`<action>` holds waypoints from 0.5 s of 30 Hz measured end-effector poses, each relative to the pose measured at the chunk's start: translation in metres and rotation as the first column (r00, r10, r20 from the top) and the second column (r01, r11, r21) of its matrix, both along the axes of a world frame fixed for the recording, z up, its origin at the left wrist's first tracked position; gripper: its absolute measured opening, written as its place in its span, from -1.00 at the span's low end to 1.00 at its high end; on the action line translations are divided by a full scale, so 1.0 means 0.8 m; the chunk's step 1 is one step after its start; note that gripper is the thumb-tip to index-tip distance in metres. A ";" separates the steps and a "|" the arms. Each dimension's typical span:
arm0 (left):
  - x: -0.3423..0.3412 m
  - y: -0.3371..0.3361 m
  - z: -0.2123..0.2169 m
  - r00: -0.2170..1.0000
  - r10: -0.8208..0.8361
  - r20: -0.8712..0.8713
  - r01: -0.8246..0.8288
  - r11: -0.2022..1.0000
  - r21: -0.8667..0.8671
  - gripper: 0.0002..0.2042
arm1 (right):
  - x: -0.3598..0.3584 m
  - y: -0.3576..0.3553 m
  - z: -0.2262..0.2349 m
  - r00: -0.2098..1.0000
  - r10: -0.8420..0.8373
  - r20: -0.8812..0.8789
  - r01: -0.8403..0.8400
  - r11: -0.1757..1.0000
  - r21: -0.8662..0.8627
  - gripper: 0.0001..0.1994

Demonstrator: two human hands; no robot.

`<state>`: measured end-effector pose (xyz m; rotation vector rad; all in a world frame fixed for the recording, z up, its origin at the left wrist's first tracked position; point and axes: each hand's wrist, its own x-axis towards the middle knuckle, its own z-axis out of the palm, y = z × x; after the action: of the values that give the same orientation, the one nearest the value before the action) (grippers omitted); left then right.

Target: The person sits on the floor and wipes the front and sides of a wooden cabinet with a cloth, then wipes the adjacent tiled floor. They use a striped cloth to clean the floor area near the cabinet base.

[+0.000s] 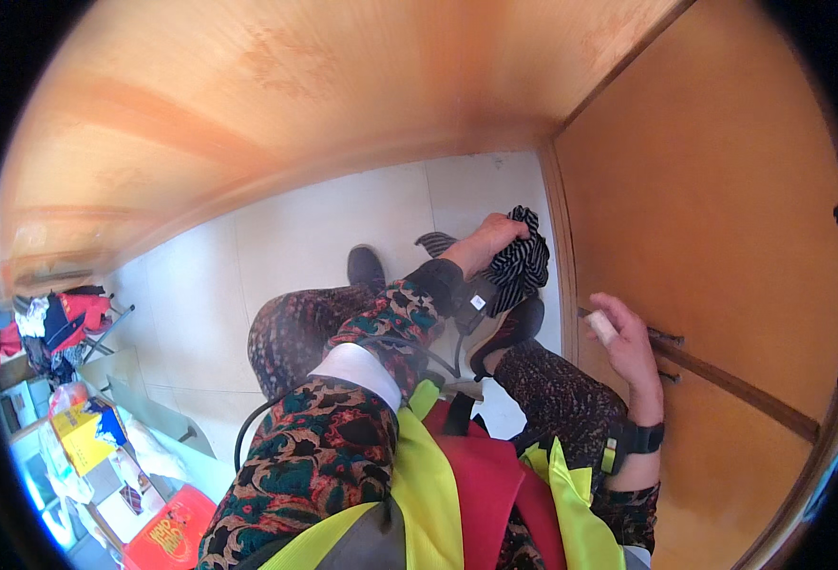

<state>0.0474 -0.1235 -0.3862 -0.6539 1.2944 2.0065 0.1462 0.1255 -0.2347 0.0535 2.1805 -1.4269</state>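
Observation:
My left hand reaches down toward the floor, its fingers closed on a bunched black-and-grey striped cloth. Another striped bit of cloth shows on the other side of that wrist. Below the cloth, a dark box with a white label sits beside my shoe, and a black cable runs near it. My right hand is raised beside the wooden cabinet door, fingers apart. Something white, which looks like a wrap, is around one finger; I cannot make it out fully.
A wooden panel spans the far side, and a cabinet door with metal handles stands at the right. Pale floor tiles lie between. At the left are piled clothes, a yellow package and a red package.

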 end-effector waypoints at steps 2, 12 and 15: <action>0.004 -0.009 0.033 0.996 0.084 0.002 -0.084 0.991 0.102 -0.76 | 0.001 0.001 -0.008 1.000 -0.015 0.010 0.014 0.994 0.108 -0.66; -0.011 -0.261 0.185 0.845 -0.411 -0.341 0.274 0.881 -0.385 -0.79 | 0.005 -0.003 -0.019 0.999 -0.008 -0.035 0.021 0.928 0.371 -0.53; 0.050 -0.399 0.230 0.961 -0.151 -0.230 0.069 0.942 -0.329 -0.77 | -0.002 -0.033 0.011 0.998 0.021 -0.052 0.001 0.919 0.395 -0.48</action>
<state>0.0878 -0.4425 -0.2022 -0.4649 1.7936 1.8484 0.1449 0.0987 -0.2257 0.1478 2.4790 -0.9701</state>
